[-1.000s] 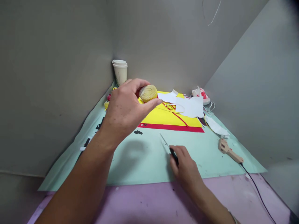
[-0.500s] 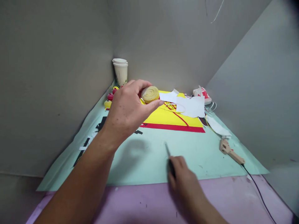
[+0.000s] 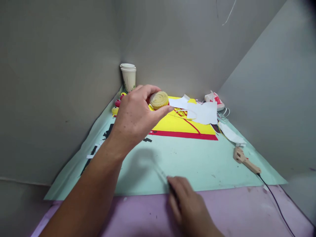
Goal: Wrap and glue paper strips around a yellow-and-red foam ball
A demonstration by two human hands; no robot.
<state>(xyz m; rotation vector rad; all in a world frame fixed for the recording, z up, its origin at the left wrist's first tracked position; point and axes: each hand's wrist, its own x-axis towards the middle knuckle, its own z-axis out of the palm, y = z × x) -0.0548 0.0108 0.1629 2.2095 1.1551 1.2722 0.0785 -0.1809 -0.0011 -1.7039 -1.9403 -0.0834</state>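
Observation:
My left hand [image 3: 134, 118] is raised over the table, thumb and fingers closed round the rim of a small round yellow piece [image 3: 159, 100]. The piece has a ridged edge and a coiled-looking face; a thin pale strip trails from near it. Low at the front, my right hand [image 3: 184, 199] is wrapped round a black-handled tool [image 3: 174, 189] with a thin metal shaft. Motion smears the shaft, so its exact kind is unclear. The tool and the yellow piece are apart.
Behind lie yellow sheets [image 3: 170, 123] with a red edge, white paper [image 3: 204, 112] and loose strips. A lidded paper cup [image 3: 128, 77] and small yellow and red pieces [image 3: 115, 111] stand left. A beige corded glue gun [image 3: 245, 160] lies right. Walls enclose the table.
My right hand has moved a little left and down with the tool, whose shaft now leans to the left. My left hand holds the yellow piece in nearly the same place.

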